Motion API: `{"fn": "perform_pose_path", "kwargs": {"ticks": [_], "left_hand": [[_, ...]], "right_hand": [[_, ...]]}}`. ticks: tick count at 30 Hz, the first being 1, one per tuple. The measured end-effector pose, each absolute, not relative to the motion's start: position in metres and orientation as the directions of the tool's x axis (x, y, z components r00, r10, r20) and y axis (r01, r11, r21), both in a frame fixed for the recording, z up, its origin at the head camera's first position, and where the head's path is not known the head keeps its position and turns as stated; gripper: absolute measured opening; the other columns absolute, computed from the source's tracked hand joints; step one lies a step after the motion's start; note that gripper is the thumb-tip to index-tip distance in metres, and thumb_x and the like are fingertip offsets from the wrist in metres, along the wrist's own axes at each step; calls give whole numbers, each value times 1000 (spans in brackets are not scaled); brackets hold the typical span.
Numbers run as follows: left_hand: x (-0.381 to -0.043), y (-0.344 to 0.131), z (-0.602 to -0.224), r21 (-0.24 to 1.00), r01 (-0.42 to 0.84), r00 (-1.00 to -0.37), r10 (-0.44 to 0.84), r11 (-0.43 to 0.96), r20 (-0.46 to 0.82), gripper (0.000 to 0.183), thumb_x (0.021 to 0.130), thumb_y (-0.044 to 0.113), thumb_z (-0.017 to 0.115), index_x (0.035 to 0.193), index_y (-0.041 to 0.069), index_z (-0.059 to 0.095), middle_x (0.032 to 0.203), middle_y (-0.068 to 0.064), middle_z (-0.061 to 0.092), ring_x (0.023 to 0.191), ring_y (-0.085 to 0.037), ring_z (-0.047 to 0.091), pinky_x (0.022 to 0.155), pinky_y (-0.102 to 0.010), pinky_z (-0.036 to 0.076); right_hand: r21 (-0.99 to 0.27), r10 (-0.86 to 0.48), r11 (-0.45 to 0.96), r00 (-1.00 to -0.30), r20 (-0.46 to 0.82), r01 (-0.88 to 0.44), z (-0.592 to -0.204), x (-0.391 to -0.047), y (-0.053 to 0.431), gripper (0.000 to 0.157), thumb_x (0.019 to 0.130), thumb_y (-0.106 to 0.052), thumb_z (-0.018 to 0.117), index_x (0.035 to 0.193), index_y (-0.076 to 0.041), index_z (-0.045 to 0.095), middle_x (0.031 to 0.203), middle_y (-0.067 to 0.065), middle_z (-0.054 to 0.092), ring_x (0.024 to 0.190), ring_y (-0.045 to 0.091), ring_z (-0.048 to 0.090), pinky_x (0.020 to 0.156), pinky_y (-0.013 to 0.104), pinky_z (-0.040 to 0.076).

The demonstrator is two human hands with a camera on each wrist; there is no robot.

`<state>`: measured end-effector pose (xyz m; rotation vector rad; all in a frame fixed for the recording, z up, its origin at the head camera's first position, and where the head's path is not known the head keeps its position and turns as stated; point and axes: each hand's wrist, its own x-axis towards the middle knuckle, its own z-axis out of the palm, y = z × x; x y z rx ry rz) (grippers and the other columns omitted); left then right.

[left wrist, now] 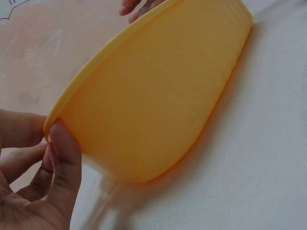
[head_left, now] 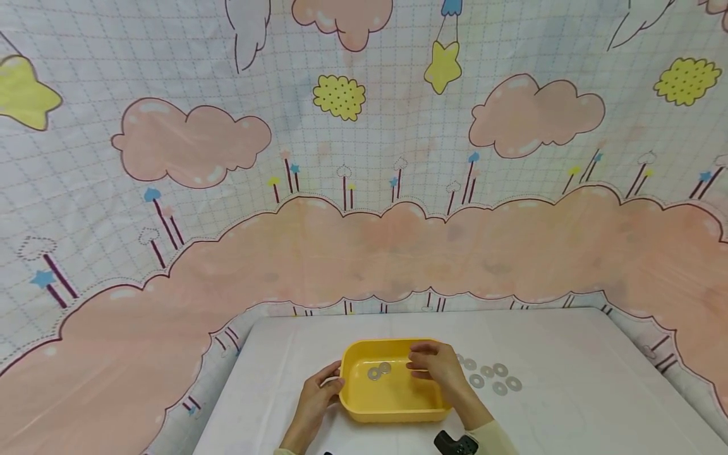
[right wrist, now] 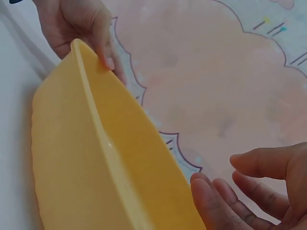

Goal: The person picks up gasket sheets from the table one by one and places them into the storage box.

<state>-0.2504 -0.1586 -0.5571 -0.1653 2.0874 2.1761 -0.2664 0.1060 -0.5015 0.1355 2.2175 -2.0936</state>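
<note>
A shallow yellow plastic tray (head_left: 392,414) with rounded corners sits on the white tabletop. My left hand (head_left: 320,393) pinches its rim at the left end; the left wrist view shows the thumb (left wrist: 65,153) against the outer side and fingers at the rim. Two silvery metal washers (head_left: 385,368) lie together on the tray's floor, left of its middle. Over the tray's right end is my right hand (head_left: 436,365), its fingers loosely bent. In the right wrist view its thumb and fingers (right wrist: 259,163) stand apart with nothing between them, close to the rim.
Several more washers (head_left: 519,386) lie scattered on the white tabletop (head_left: 580,366), right of the tray, some partly behind my right hand. A printed cloth (head_left: 398,253) with clouds and stars hangs behind the table. Something black (head_left: 455,444) is at my right wrist.
</note>
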Motion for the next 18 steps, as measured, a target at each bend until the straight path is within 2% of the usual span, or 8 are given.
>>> {"fn": "perform_pose_path", "kwargs": {"ticks": [6,13,18], "left_hand": [[-245,-159,-555,987,-156,-988,15,-49,-155,55,93,5,62,143,-6,44,116,-9,50,88,-11,57,72,-25,57],[-242,-158,-554,988,-146,-989,7,-51,-146,55,92,4,61,143,-7,44,112,-7,50,86,-10,56,70,-25,56],[-239,-157,-553,989,-137,-990,2,-45,-138,55,91,3,62,142,-6,45,111,-7,51,86,-12,57,70,-25,56]], "right_hand": [[-994,16,50,-995,-100,101,-494,-256,117,28,91,-7,66,115,8,62,104,20,67,84,25,72,73,38,62],[-994,63,55,-993,-96,100,-488,-250,134,24,91,-8,67,110,5,65,100,14,68,86,25,72,73,36,62],[-992,80,57,-991,-108,112,-487,-245,146,23,90,-7,67,110,4,65,103,15,68,85,24,72,73,35,62]]}}
